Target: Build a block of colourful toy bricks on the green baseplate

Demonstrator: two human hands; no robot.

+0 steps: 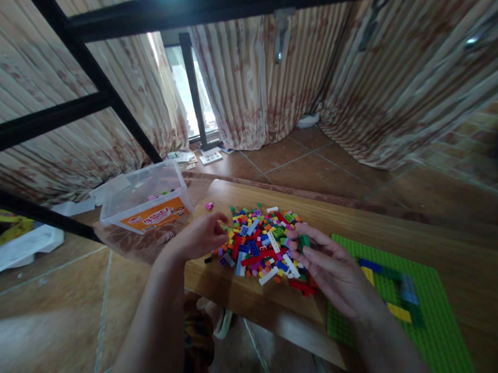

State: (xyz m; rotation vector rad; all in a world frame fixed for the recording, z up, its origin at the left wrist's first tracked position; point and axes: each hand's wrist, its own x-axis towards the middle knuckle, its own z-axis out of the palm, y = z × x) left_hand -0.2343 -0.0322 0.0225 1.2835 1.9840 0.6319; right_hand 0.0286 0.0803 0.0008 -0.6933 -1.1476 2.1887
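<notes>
A heap of loose toy bricks [253,246] in many colours lies on a wooden bench [237,295]. Over the heap's left edge is my left hand [200,236], its fingers curled inward; whatever they may hold is hidden. My right hand [332,265] is at the heap's right side, with a dark green brick [303,241] between thumb and fingers. Beneath and beyond that wrist lies a green baseplate [440,313], where blue, yellow and green bricks form a low outline. The right forearm covers part of the plate.
A clear plastic bin [146,199] with an orange label stands on the floor left of the bench, a few bricks inside. A pink brick [208,206] sits apart near the bench's left end. Black metal bars [132,128] cross in front of striped curtains [256,83].
</notes>
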